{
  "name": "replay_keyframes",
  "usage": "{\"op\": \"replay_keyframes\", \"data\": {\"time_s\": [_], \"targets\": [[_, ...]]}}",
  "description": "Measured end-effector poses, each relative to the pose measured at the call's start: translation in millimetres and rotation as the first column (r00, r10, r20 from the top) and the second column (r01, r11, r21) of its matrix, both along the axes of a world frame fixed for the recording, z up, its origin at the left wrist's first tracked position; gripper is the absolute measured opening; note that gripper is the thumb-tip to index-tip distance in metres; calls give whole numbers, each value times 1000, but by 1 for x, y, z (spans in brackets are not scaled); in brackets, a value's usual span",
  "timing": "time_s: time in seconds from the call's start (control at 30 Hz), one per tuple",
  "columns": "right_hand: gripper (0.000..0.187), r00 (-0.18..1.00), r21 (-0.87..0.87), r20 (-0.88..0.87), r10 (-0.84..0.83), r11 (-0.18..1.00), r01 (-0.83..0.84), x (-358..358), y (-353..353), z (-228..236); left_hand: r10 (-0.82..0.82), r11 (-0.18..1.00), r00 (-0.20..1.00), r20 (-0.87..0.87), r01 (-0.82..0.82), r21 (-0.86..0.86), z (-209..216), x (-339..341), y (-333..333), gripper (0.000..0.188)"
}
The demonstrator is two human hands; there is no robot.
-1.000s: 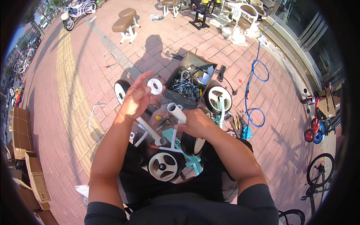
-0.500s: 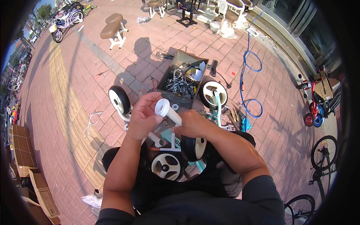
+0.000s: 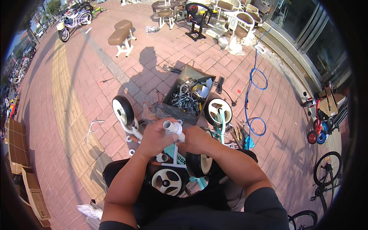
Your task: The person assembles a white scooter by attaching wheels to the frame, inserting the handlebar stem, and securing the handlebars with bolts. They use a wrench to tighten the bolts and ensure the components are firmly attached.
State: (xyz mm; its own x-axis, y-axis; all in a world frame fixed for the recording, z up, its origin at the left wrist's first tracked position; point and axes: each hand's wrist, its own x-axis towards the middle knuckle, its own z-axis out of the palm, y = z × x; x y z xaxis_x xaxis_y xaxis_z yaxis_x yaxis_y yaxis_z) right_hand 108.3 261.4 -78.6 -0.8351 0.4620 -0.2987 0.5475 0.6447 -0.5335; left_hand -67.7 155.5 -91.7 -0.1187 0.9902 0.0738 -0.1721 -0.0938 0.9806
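Note:
A white tube (image 3: 168,125) with a white ring-shaped collar (image 3: 175,128) near its upper end is held between my hands, tilted with an open end up. My left hand (image 3: 154,138) is closed round the collar end, its thumb pressed on the front. Lower down the tube, my right hand (image 3: 196,140) grips it; its fingertips are partly hidden. Beneath my hands lies a teal and white frame piece (image 3: 177,158) with a short white tube end (image 3: 162,157). Between my legs is a cream and black wheel (image 3: 167,182).
An open metal toolbox (image 3: 178,110) full of bolts and tools stands ahead. A wheel on a white fork (image 3: 122,110) lies left, another wheel (image 3: 218,112) right, beside hand tools (image 3: 239,138). A blue hose (image 3: 247,96) runs along the right. A brown-seated bench (image 3: 122,32) stands farther off.
My left hand has gone from open beside the tube to closed round its end. The tube is now tilted more upright, with a narrower open end showing above the collar.

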Motion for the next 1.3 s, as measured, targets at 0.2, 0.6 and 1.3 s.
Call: {"op": "replay_keyframes", "data": {"time_s": [0.2,0.6,1.3], "targets": [[28,960,166,-250,124,983,-84,2,3,1,-96,995,972,-213,88,-48,-19,11,6,56],[38,870,-260,-492,-28,959,-116,19,23,25,-244,970,779,-578,199,-141,-7,11,9,52],[53,776,-581,-464,-428,808,98,12,14,11,-22,957,890,-456,-114,-268,0,15,4,32]]}}
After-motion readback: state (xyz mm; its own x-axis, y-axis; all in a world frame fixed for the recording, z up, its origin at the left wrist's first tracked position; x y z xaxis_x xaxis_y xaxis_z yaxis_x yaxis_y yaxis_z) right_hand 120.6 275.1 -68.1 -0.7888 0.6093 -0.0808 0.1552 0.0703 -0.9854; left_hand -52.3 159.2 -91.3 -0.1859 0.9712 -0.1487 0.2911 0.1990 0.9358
